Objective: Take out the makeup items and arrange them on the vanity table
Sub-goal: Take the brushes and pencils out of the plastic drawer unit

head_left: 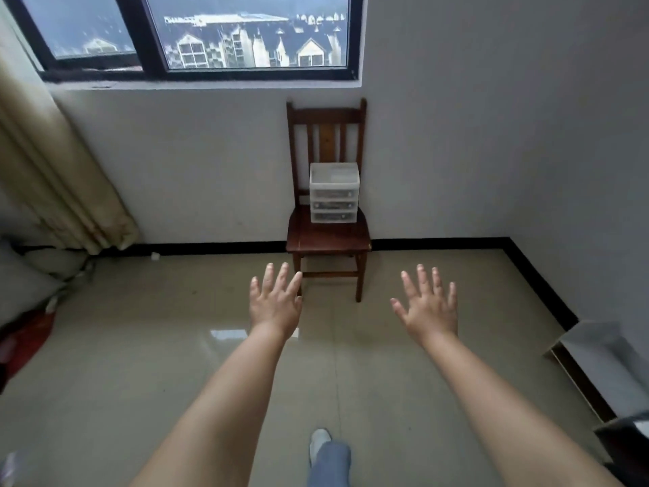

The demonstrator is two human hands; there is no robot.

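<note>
Floor (140,363) of glossy beige tile across the lower frame, pale glare patch at centre, black skirting along the foot of white walls; window (246,33) with dark frame at top, rooftops beyond the glass; beige curtain (52,177) hanging down the left edge, grey and red bundles heaped below it at lower left; white panel (604,360) leaning at lower right.

Chair (328,237), dark wood, at centre against the far wall, back slats upright; drawers (333,193), a small white plastic unit of three clear trays, standing on the rear of the seat, all trays pushed in; contents dark and too blurred to tell; front of the seat bare.

Left hand (275,304) at centre, just below and left of the chair seat, back upward, fingers straight and spread, holding nothing; right hand (430,305) right of centre, well apart from the left, likewise flat and splayed wide, holding nothing; both forearms bare, stretched forward from the bottom edge, neither touching chair nor drawers.

Foot (319,442) in a pale shoe, blue trouser leg, at bottom centre on the tile.
</note>
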